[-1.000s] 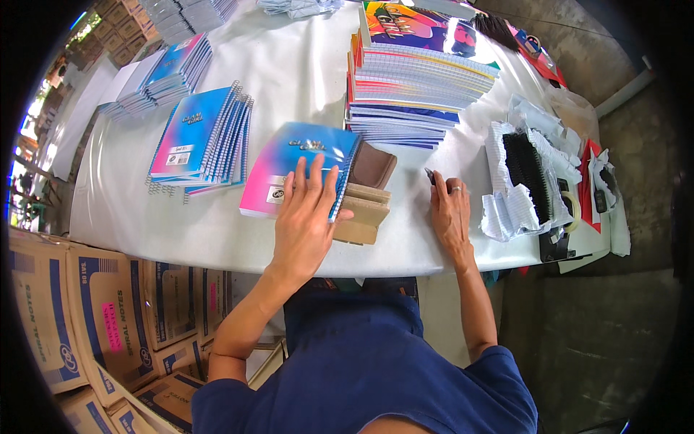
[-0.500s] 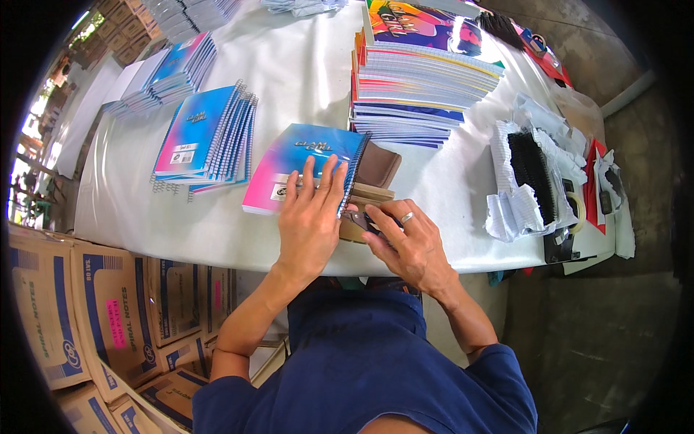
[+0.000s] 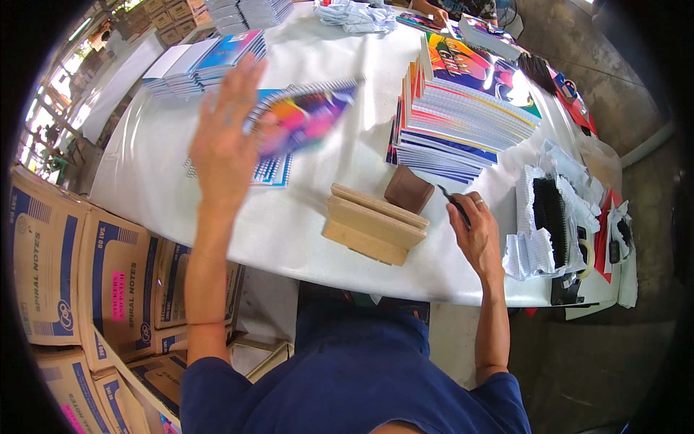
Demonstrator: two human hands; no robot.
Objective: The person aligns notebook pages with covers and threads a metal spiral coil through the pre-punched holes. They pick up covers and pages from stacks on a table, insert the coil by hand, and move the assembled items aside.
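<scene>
My left hand [image 3: 228, 137] is raised over the left side of the table, its fingers long beside a spiral notebook [image 3: 307, 119]. That notebook is tilted in the air, blurred, with a purple and orange cover and its coil along the upper edge. Beneath it, partly hidden, lies a pile of blue spiral notebooks [image 3: 273, 172]. My right hand [image 3: 473, 235] is closed around a dark slim tool, seemingly pliers [image 3: 450, 197], above the table's near right part. Between my hands stand a tan wooden block with a ledge [image 3: 376, 226] and a small brown block [image 3: 408, 189].
A tall stack of notebooks [image 3: 463, 108] rises right of centre. Torn white wrapping [image 3: 531, 249] with black coils lies at the right edge. Further notebook piles [image 3: 210, 61] stand far left. Cartons [image 3: 119, 282] fill the lower left. Another person's hand [image 3: 439, 16] works at the far edge.
The notebook has left the wooden block and swung up and left with my left hand, showing its other cover. My right hand has drawn away rightward with the tool. My view has shifted.
</scene>
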